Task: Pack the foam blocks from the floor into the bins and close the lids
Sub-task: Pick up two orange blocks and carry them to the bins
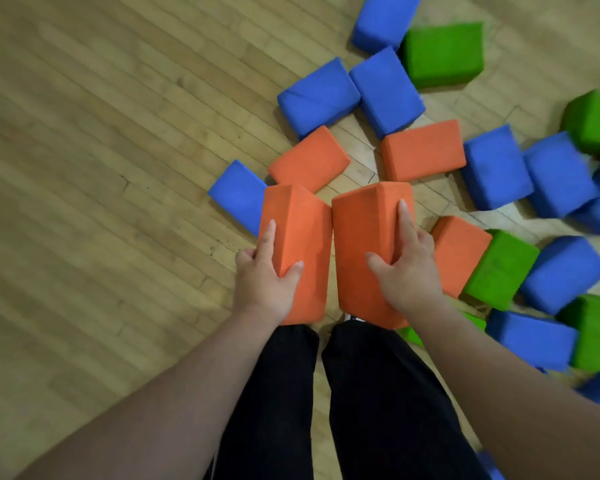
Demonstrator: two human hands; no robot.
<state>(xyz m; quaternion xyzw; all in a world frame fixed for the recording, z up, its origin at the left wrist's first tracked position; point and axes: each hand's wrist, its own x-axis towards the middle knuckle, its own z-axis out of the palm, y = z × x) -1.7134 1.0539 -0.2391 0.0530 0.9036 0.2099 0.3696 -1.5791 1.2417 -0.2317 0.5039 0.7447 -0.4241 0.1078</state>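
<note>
Beyond the fingers [268,237], loose blocks [387,86] are littering the floor [118,168]; the left hand [267,282] is clamping an orange block [302,230], the right hand [409,275] a second orange block [361,233]. No bins are showing, so packing is probably barely starting.

Bare: left hand [267,284], right hand [411,275], both forearms [174,393]. Legs: black trousers [381,403], loose fit. Small white-and-dark patch [354,318] at right hem, possibly shoe tip; blurred.
</note>
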